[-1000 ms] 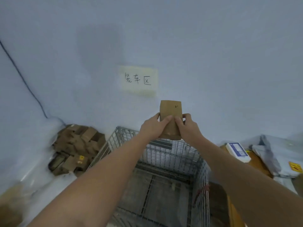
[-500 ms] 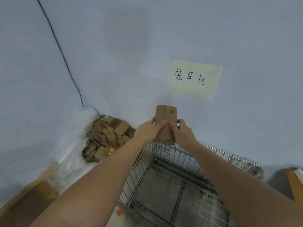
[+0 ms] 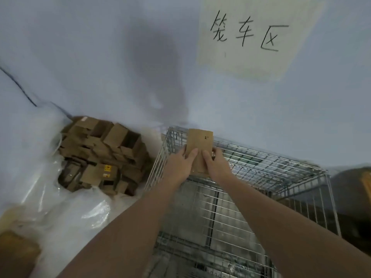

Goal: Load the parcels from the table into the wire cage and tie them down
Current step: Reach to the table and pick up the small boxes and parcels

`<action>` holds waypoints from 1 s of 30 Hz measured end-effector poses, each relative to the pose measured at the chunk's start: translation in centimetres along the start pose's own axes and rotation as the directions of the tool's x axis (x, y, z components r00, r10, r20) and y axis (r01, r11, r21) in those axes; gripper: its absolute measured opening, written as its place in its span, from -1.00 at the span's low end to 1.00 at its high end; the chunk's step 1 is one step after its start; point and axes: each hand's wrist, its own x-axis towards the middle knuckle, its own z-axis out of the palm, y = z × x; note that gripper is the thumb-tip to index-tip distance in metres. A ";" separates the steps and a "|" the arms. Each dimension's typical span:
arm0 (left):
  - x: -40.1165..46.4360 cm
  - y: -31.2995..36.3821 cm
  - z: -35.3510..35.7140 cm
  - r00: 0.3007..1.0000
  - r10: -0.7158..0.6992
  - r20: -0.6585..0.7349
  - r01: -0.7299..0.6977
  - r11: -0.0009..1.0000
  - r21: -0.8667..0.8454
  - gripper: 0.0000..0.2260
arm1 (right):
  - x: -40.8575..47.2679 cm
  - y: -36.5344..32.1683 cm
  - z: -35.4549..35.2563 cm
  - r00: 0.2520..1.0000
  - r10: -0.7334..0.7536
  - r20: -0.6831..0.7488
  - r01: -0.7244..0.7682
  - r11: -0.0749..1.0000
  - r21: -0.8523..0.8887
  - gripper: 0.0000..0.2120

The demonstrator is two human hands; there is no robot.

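At the far left a brown cardboard edge point(image 3: 16, 255) shows in the bottom corner, its shape cut off by the frame. Beside it a sheet of clear plastic wrap point(image 3: 66, 213) lies crumpled on the floor, and a thin dark cable point(image 3: 18, 87) runs down the wall point(image 3: 100, 57) above it. On the plastic, against the wall, sits one heap of small brown cardboard boxes point(image 3: 102, 155); they are too many and too jumbled to count, some open-ended, one with a yellow label.

Two bare forearms reach forward from the bottom of the view, nearly parallel. The left hand point(image 3: 181, 167) has its grip closed on the left edge of one small brown cardboard parcel point(image 3: 199, 149), fingers along the side and thumb pressed on the near face. The right hand point(image 3: 215, 166) clamps the right edge in the same way, thumb on the near face next to the left thumb. The parcel stands upright, with a small dark mark near its top right, and is held above the back left corner of the wire cage point(image 3: 261, 169), near the back rim.

There is one cage, of silver mesh, open at the top, standing against the wall. Its grey floor panels show through the wires and no parcel lies inside. On the wall above, to the right, hangs one pale paper sign point(image 3: 253, 35) with three handwritten characters, 笼车区. At the far right a dark brown object point(image 3: 357, 189) stands beyond the cage, too blurred to name.
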 end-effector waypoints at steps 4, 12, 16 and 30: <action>5.8 -8.1 5.2 0.977 -0.206 -0.048 0.198 0.971 -0.135 -0.41 | 6.7 7.2 5.9 0.995 0.080 0.064 -0.082 0.996 0.019 -0.51; 15.5 -25.4 16.3 0.880 -0.465 -0.092 0.407 0.841 -0.357 -0.90 | 18.6 24.3 19.3 0.958 0.245 0.147 -0.264 0.956 0.129 -0.50; 20.2 -32.8 21.0 0.839 -0.529 -0.126 0.451 0.807 -0.381 -0.81 | 23.8 31.0 24.8 0.943 0.296 0.152 -0.320 0.933 0.167 -0.67; 32.4 -44.7 30.1 0.604 -0.793 0.078 0.598 0.386 -0.703 -0.55 | 35.7 40.8 35.4 0.950 0.276 0.142 -0.293 0.949 0.113 -0.49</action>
